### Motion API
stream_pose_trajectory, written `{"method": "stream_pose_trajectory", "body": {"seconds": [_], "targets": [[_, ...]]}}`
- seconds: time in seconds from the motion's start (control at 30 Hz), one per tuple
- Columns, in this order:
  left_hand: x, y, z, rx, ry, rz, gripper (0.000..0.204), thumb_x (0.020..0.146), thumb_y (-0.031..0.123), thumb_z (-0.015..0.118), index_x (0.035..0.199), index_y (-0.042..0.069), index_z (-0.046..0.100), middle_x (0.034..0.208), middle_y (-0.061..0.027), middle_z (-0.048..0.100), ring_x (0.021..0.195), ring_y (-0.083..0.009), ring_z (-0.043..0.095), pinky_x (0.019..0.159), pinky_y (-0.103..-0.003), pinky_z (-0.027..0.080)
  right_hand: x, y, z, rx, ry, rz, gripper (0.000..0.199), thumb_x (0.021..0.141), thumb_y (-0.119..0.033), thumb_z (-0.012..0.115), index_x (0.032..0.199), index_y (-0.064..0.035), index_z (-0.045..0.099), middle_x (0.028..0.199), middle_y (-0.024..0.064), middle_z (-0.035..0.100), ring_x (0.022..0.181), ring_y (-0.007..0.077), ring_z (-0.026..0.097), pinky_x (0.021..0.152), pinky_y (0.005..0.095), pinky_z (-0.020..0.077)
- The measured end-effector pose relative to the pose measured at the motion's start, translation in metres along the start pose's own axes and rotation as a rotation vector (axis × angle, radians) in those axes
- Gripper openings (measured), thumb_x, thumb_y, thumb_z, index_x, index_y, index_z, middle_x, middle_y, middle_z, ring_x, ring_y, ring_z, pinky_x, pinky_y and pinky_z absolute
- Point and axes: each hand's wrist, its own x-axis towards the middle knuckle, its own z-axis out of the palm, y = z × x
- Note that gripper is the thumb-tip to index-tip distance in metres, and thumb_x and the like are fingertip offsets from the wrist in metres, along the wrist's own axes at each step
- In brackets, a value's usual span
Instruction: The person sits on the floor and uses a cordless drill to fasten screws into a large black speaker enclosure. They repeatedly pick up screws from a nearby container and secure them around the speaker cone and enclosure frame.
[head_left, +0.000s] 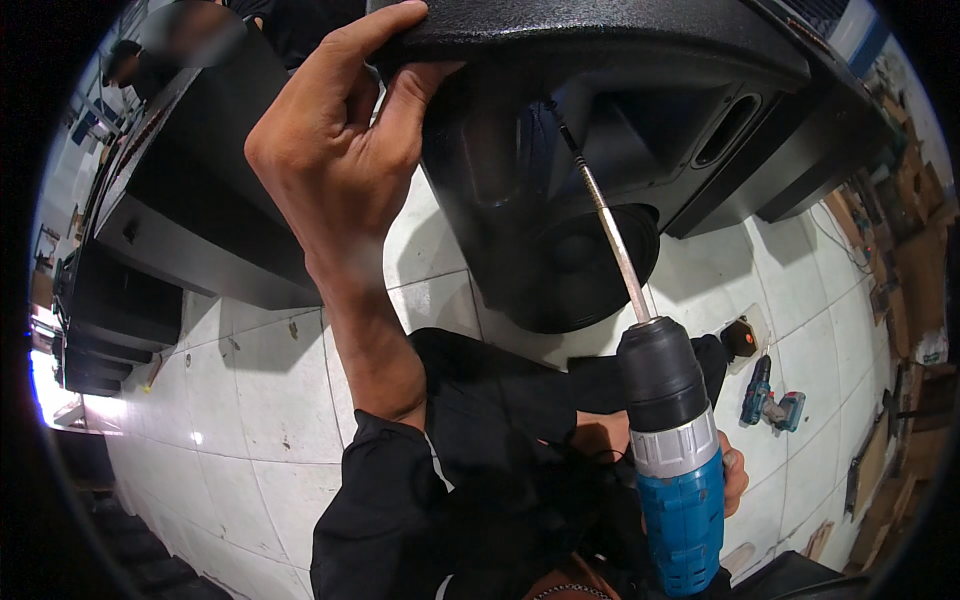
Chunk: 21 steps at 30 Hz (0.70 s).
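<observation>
A black speaker cabinet (620, 35) with a round cone speaker and a recessed horn fills the top middle. My left hand (350, 150) is closed on its upper left edge, the thumb beneath and a finger over the top. My right hand (734, 475) grips a blue and black cordless drill (682, 490), most of its fingers hidden behind the body. From the chuck, a long metal driver bit (610, 225) points up toward the front of the cabinet. Its dark tip lies near the horn recess; whether it touches a screw I cannot tell.
More black cabinets (200, 235) stand in a row at the left. A second cordless drill (765, 395) lies on the white tiled floor (270, 400) at the right. Wooden pieces (915, 300) are piled along the right edge. People are at the top left.
</observation>
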Motion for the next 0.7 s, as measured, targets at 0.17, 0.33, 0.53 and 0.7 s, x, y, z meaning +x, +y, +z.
{"method": "stream_pose_trajectory", "body": {"seconds": [0.17,0.33,0.53,0.7], "targets": [[-0.001,-0.002,0.011,-0.028,0.059,0.024,0.030,0.080,0.005,0.074,0.109,0.012,0.071,0.077,0.0003,0.070,0.059,0.0012,0.055,0.047,-0.016,0.033,0.004,-0.011,0.001,-0.076,0.051,-0.038,0.032,0.082,-0.021,0.074,0.105,-0.0031,0.063,0.088,0.0090,0.069,0.078,0.0189,0.069,0.071,0.0303,0.0565],[-0.002,-0.002,0.004,0.011,0.022,0.016,0.030,0.081,0.006,0.073,0.110,0.011,0.070,0.083,-0.0036,0.073,0.066,-0.0012,0.062,0.051,-0.015,0.040,0.018,-0.018,0.000,-0.068,0.060,-0.102,0.022,0.089,-0.023,0.065,0.101,-0.0045,0.064,0.088,0.0110,0.070,0.077,0.0213,0.070,0.070,0.0325,0.0569],[-0.003,-0.005,0.009,-0.015,0.047,0.050,0.030,0.081,0.007,0.073,0.110,0.011,0.070,0.084,-0.0044,0.073,0.064,-0.0013,0.061,0.050,-0.015,0.040,0.039,-0.034,-0.003,-0.084,0.068,-0.171,0.021,0.097,-0.025,0.054,0.095,-0.0063,0.064,0.087,0.0135,0.070,0.076,0.0243,0.071,0.070,0.0353,0.0574],[-0.004,-0.007,0.009,-0.045,0.045,0.056,0.029,0.081,0.008,0.073,0.110,0.009,0.070,0.086,-0.0046,0.073,0.064,-0.0016,0.062,0.050,-0.016,0.040,0.041,-0.038,-0.006,-0.112,0.032,-0.138,0.017,0.093,-0.024,0.058,0.095,-0.0084,0.064,0.089,0.0123,0.070,0.077,0.0244,0.070,0.070,0.0348,0.0563]]}}
